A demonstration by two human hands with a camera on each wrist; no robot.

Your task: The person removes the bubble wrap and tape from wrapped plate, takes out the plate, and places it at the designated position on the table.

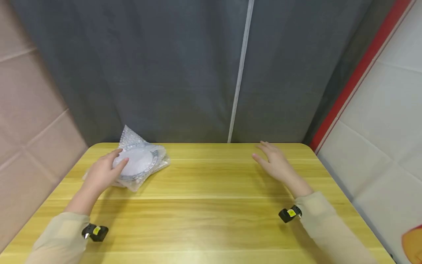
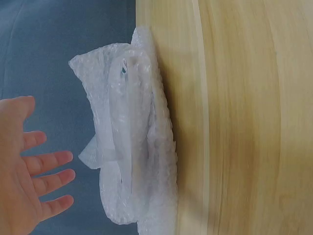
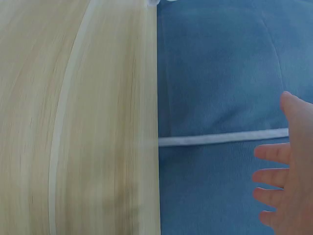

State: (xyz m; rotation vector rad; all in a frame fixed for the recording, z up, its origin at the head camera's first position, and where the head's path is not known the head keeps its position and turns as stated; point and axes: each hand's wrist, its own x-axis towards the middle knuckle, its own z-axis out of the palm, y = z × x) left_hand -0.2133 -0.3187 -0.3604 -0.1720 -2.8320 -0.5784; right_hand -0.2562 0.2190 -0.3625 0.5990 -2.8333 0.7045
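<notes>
A white plate (image 1: 136, 161) with a blue-grey patterned rim lies at the table's back left, on and partly within bubble wrap (image 2: 139, 132). One corner of the wrap sticks up behind it. My left hand (image 1: 103, 171) hovers over the near left side of the plate, fingers spread. In the left wrist view, a gap shows between the left hand (image 2: 24, 171) and the wrapped bundle. My right hand (image 1: 273, 161) is held above the table's right side with fingers extended. Nothing is in the right hand (image 3: 286, 171), and no object lies near it.
The yellow wood-grain table (image 1: 211, 220) ends at a dark grey curtain (image 1: 165, 73) with a pale vertical strip (image 1: 242, 66). Pale panelled walls (image 1: 382, 121) stand at both sides, the right one edged in red. Each wrist wears a black strapped device (image 1: 290, 213).
</notes>
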